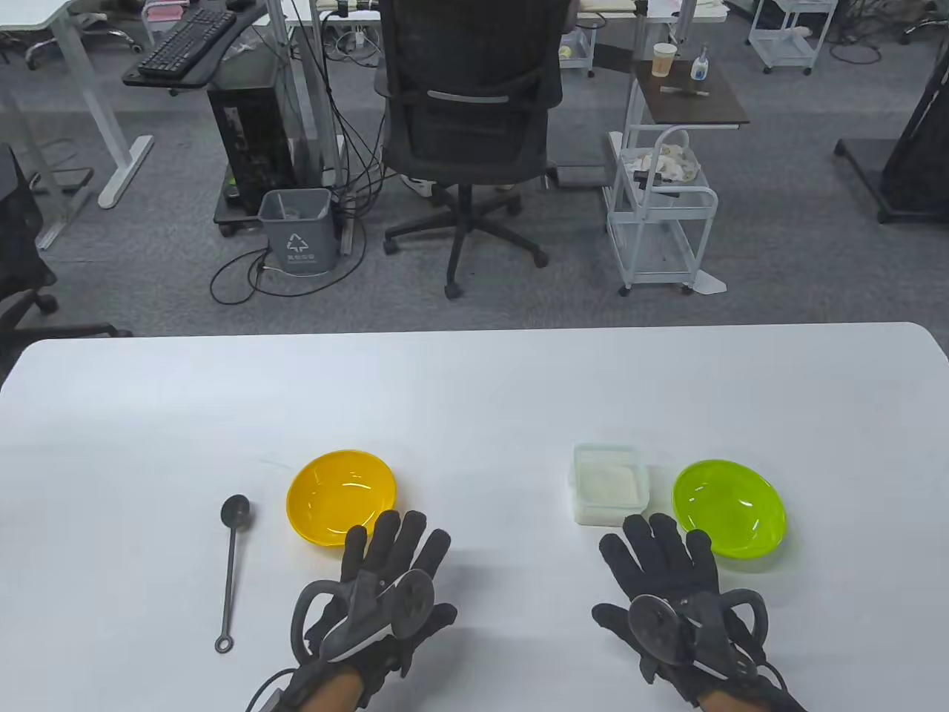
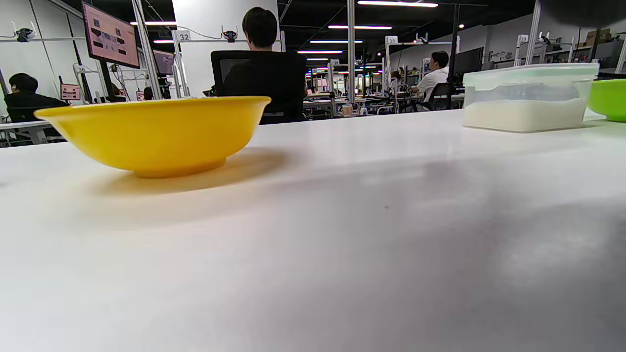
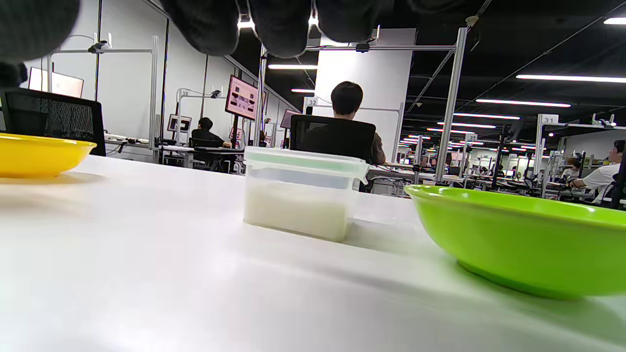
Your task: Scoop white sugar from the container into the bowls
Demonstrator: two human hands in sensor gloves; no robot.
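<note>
On the white table (image 1: pixel 474 386), near its front edge: left hand (image 1: pixel 382 593) lying flat, palm down, fingers spread and gripping nothing, fingertips just short of the yellow bowl (image 1: pixel 341 495). Right hand (image 1: pixel 678 593) likewise flat, fingers splayed and empty, between the clear sugar container (image 1: pixel 608 483) and the green bowl (image 1: pixel 729 512). Left of the yellow bowl, well apart from both hands: dark metal spoon (image 1: pixel 231 571), long axis running near to far, bowl end pointing away, ring end toward the front edge, tilted slightly.
</note>
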